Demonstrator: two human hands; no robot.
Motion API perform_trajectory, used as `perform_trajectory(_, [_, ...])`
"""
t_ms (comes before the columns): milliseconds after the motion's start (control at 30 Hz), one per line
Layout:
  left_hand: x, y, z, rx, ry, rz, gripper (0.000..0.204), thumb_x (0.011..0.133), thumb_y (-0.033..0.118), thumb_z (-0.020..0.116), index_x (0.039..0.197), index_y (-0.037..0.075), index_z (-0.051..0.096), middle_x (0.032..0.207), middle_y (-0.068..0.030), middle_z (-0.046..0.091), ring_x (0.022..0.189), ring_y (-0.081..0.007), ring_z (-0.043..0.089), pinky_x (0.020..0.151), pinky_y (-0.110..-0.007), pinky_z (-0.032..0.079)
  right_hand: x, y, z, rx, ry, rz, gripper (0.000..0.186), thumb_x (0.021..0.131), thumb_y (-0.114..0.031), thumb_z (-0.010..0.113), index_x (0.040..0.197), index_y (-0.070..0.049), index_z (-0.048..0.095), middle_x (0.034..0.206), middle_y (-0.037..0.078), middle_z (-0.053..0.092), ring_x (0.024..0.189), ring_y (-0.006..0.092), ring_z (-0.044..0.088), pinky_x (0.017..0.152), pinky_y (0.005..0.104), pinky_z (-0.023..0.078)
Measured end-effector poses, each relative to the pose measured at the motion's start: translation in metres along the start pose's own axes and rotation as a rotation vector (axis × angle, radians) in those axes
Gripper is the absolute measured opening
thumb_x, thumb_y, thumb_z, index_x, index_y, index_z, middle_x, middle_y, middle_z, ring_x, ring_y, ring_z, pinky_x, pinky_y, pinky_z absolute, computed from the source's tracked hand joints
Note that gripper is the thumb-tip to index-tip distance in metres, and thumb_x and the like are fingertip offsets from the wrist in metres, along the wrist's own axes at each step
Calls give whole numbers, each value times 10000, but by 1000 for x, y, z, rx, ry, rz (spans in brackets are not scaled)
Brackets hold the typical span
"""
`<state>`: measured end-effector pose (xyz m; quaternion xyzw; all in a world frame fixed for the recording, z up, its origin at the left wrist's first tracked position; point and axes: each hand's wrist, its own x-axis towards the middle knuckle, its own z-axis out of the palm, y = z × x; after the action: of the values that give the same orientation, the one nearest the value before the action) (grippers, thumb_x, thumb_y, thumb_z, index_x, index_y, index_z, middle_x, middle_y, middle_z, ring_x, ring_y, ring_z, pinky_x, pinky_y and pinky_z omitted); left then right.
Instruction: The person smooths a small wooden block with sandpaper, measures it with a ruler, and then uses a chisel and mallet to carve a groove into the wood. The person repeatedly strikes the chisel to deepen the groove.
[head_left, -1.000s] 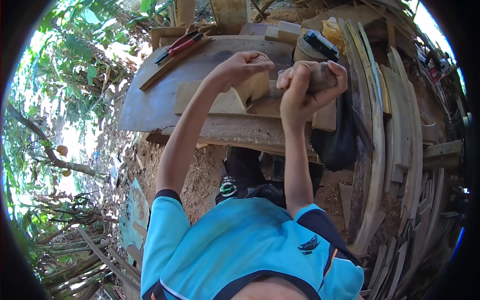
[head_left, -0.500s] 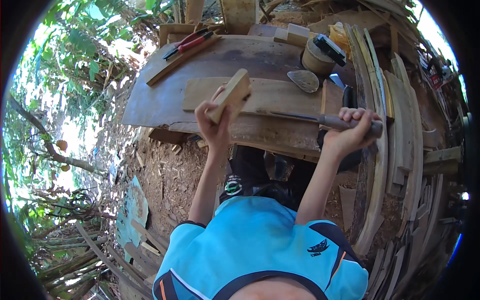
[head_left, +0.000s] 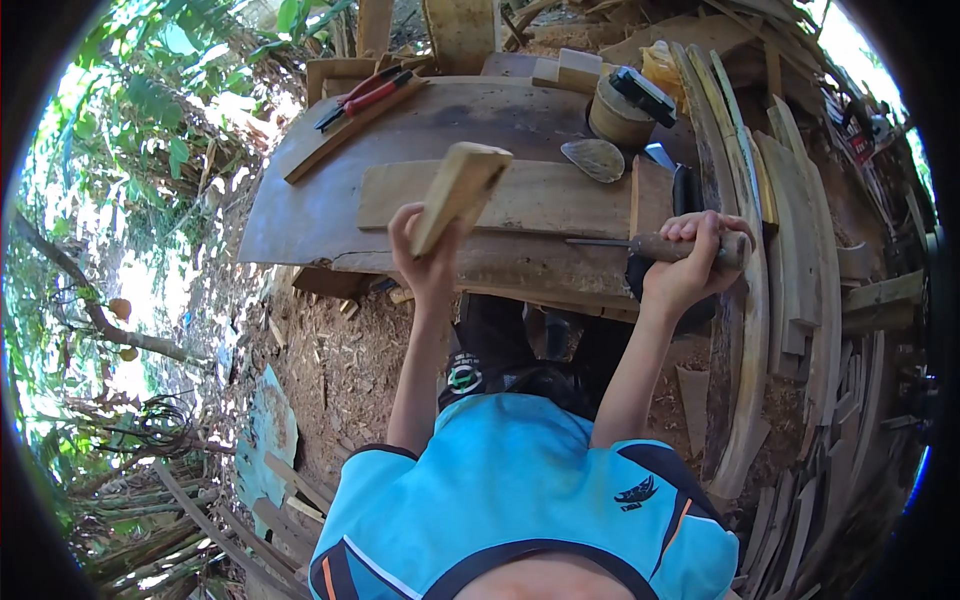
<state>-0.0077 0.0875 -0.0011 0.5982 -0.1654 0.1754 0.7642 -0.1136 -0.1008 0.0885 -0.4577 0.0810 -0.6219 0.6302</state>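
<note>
My left hand is closed around the lower part of a small pale wooden block, holding it tilted up over the bench. A dark mark or notch shows near the block's upper right end. In my right hand is a chisel with a thick wooden handle. Its thin metal blade points left toward the block, apart from it. Below the block, a flat board lies on the wooden workbench.
Red-handled pliers rest on a wood strip at the bench's far left. A round container with a dark object on top stands at the far right, near an oval flat piece. Long planks line the right side.
The wooden block has been turned and shifted slightly left in my left hand. My right hand has moved a little left and the chisel blade looks shorter from here.
</note>
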Motion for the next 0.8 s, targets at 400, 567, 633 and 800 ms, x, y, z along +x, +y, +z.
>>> perform_trajectory(400, [6,22,-18,-124,-182,-428,415,756,43,644,1122,50,449,911,-59,580,872,-108,536,725,-225,449,-1,-4,5,24,10,178,141,814,-45,547,866,-90,425,694,44,458,558,126,457,500,263,402])
perform_trajectory(567, [37,-12,-1,548,-443,-74,321,744,142,662,1028,26,568,962,-102,587,964,-204,534,818,-318,428,0,-3,15,12,-148,20,172,840,-123,561,920,-120,409,652,41,450,515,134,451,464,269,396])
perform_trajectory(633, [37,-22,-2,635,-495,112,379,716,200,677,1035,25,571,1023,-138,562,1014,-264,505,872,-366,397,4,-5,30,7,-188,-48,216,849,-130,555,966,-113,374,630,47,455,493,129,449,435,267,401])
perform_trajectory(800, [25,5,3,739,-763,271,733,593,331,721,1213,36,463,1198,-185,429,1138,-337,381,963,-420,312,15,-5,53,-2,-271,-220,318,858,-132,547,1051,-87,298,593,69,471,450,116,445,389,259,419])
